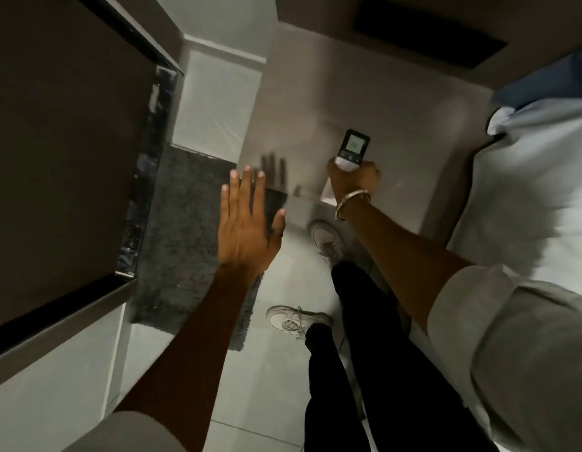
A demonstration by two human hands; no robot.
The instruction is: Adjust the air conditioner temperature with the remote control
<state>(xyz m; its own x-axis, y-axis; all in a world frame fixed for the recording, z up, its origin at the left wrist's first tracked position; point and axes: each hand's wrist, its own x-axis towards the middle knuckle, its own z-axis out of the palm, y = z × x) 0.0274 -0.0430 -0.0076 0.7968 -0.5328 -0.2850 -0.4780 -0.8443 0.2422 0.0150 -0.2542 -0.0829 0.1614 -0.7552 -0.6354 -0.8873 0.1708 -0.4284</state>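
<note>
My right hand (354, 181) grips the lower end of a white remote control (353, 148) and holds it upright, out in front of me. Its dark top part carries a lit greenish display, whose digits are too small to read. A metal bangle sits on that wrist. My left hand (247, 230) is raised to the left of the remote, flat, fingers spread, holding nothing. No air conditioner is in view.
A grey table or cabinet top (364, 102) lies under the remote. A dark shaggy rug (185, 230) covers the tiled floor below my left hand. A dark-edged cabinet (64, 158) stands at left, bedding (527, 177) at right. My legs and white shoes are below.
</note>
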